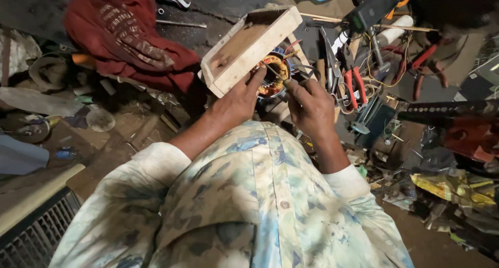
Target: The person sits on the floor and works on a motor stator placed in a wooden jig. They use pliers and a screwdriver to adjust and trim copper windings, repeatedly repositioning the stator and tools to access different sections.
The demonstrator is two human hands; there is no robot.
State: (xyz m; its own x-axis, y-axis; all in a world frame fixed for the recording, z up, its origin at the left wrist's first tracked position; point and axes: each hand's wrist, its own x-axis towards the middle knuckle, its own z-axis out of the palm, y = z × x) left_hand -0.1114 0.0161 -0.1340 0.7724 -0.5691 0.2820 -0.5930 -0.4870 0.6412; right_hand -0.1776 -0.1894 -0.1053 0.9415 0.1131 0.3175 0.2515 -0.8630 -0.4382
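Where the fingers (289, 84) of the right hand (311, 108) meet, they are pressed together, pinching a thin stick-like tool (274, 72) whose tip pokes into the copper windings of a motor stator (272, 76). Fingers of the left hand (238, 101) curl around the near side of that stator, the forefinger laid along its rim, gripping it steady. The stator itself sits just past both hands, half hidden behind them, orange-gold wire showing inside its dark ring.

Touching the stator on its left and leaning over its far edge is a shallow wooden box (248, 45), tilted with its open side up. Well left of the stator a crumpled red cloth (130, 37) lies on the cluttered floor (130, 133). Just right of the stator, red-handled pliers (354, 86) rest among scissors (328, 60) and loose wire. Farther right of it lies a dark bar with a row of holes (447, 109). Nearer than the stator, the person's pale patterned shirt (249, 195) fills the lower view.
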